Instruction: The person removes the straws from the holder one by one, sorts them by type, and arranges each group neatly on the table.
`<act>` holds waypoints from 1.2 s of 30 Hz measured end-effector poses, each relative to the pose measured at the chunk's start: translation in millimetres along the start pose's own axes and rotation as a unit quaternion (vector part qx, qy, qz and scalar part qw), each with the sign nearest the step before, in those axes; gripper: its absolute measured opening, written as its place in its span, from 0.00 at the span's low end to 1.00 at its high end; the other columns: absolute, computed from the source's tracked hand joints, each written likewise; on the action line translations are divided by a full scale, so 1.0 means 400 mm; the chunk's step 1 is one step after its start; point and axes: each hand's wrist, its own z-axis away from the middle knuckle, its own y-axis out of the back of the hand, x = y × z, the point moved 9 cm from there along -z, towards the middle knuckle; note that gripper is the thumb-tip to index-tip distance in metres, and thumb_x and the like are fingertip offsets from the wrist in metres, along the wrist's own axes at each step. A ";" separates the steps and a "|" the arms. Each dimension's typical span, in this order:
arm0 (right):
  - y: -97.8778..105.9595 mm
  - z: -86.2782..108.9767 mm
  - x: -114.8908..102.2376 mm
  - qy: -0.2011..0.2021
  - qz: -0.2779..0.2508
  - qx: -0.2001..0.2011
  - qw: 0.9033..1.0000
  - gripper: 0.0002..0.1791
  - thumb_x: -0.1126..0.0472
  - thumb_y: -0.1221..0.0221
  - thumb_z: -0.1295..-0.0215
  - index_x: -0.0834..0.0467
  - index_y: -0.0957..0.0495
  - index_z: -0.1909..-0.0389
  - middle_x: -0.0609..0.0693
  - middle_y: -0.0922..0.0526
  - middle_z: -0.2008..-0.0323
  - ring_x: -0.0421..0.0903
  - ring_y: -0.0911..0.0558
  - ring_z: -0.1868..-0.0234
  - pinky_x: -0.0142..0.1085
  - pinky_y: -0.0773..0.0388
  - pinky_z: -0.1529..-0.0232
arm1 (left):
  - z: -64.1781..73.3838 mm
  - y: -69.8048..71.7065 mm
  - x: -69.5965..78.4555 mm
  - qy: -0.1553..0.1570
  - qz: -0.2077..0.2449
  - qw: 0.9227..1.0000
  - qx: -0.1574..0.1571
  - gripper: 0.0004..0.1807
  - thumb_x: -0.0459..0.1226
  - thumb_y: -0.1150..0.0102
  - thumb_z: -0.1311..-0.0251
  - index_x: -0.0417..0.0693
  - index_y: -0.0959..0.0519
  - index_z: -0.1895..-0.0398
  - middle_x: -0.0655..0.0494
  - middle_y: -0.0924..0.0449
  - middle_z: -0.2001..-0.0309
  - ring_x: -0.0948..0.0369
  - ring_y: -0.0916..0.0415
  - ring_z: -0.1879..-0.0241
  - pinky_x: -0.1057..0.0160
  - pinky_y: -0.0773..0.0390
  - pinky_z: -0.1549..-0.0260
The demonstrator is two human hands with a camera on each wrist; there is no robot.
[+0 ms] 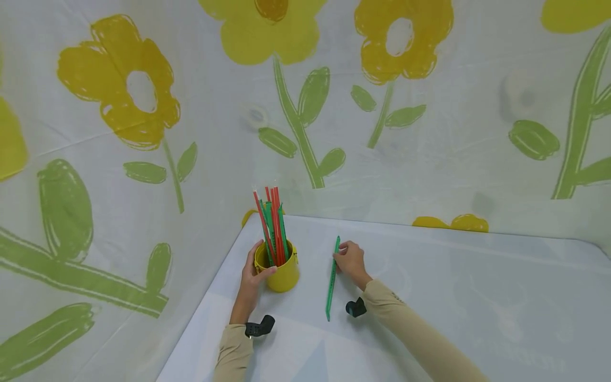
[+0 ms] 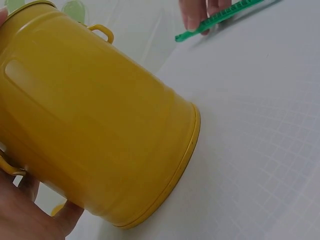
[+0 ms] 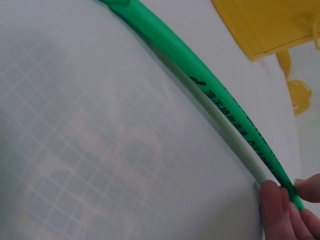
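Observation:
My left hand [image 1: 250, 282] grips a small yellow metal bucket [image 1: 285, 278] from its left side, with the thumb by the front of the rim. In the bucket stand several red straws [image 1: 278, 228] and several green-wrapped straws [image 1: 283, 233]. To the right of it, my right hand [image 1: 351, 261] pinches one green-wrapped straw [image 1: 331, 291] near its far end. Dark printing runs along this wrapper [image 3: 220, 100] in the right wrist view. The left wrist view shows the side of the bucket [image 2: 100, 115], with a little loop handle [image 2: 107, 31].
A white tabletop [image 1: 429, 297] lies under both hands, its far edge close behind the bucket. A cloth printed with yellow flowers [image 1: 191, 239] hangs along the left and back sides. Each wrist wears a black camera [image 1: 261, 326].

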 end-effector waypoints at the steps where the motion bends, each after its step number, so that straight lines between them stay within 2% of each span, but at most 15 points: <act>1: -0.002 0.001 0.002 -0.001 0.002 -0.001 1.000 0.16 0.69 0.40 0.42 0.70 0.27 0.54 0.61 0.21 0.67 0.44 0.21 0.84 0.34 0.23 0.81 | 0.000 0.000 -0.001 0.002 -0.001 1.000 0.001 0.41 0.36 0.43 0.42 0.55 0.50 0.26 0.53 0.49 0.29 0.54 0.51 0.31 0.47 0.52 0.33; 11: -0.008 -0.001 -0.006 0.018 0.028 -0.023 0.999 0.16 0.73 0.41 0.45 0.71 0.29 0.55 0.59 0.24 0.70 0.45 0.22 0.84 0.33 0.24 0.82 | -0.001 -0.004 0.010 0.005 0.001 1.000 0.001 0.40 0.35 0.44 0.41 0.55 0.50 0.27 0.52 0.49 0.29 0.54 0.50 0.32 0.48 0.51 0.33; 16: -0.011 -0.006 0.004 -0.002 0.046 -0.040 0.998 0.17 0.73 0.41 0.45 0.69 0.29 0.54 0.56 0.23 0.73 0.44 0.23 0.84 0.32 0.26 0.80 | -0.001 -0.006 0.010 0.009 0.005 1.000 0.001 0.40 0.35 0.44 0.41 0.54 0.50 0.27 0.51 0.48 0.29 0.54 0.49 0.32 0.50 0.50 0.33; 21: 0.001 -0.004 0.004 -0.013 0.061 -0.047 0.997 0.16 0.70 0.40 0.44 0.67 0.28 0.54 0.56 0.24 0.70 0.45 0.23 0.81 0.32 0.24 0.79 | -0.001 -0.005 0.005 0.012 0.007 1.000 0.000 0.41 0.35 0.44 0.41 0.54 0.51 0.26 0.52 0.49 0.29 0.55 0.49 0.32 0.50 0.50 0.33; 29: 0.036 -0.003 -0.028 0.013 0.074 -0.046 0.996 0.15 0.67 0.39 0.42 0.66 0.26 0.54 0.57 0.24 0.66 0.46 0.23 0.76 0.33 0.23 0.76 | -0.002 0.001 -0.002 0.020 0.000 1.000 0.005 0.41 0.37 0.43 0.41 0.57 0.50 0.26 0.54 0.49 0.29 0.56 0.50 0.32 0.50 0.51 0.33; 36: 0.046 -0.005 -0.060 0.038 0.061 -0.057 0.996 0.16 0.65 0.38 0.42 0.65 0.25 0.54 0.57 0.23 0.64 0.46 0.23 0.75 0.34 0.22 0.75 | -0.004 -0.004 -0.006 0.017 0.004 1.000 0.005 0.41 0.37 0.43 0.41 0.56 0.50 0.26 0.55 0.49 0.29 0.56 0.51 0.31 0.50 0.52 0.32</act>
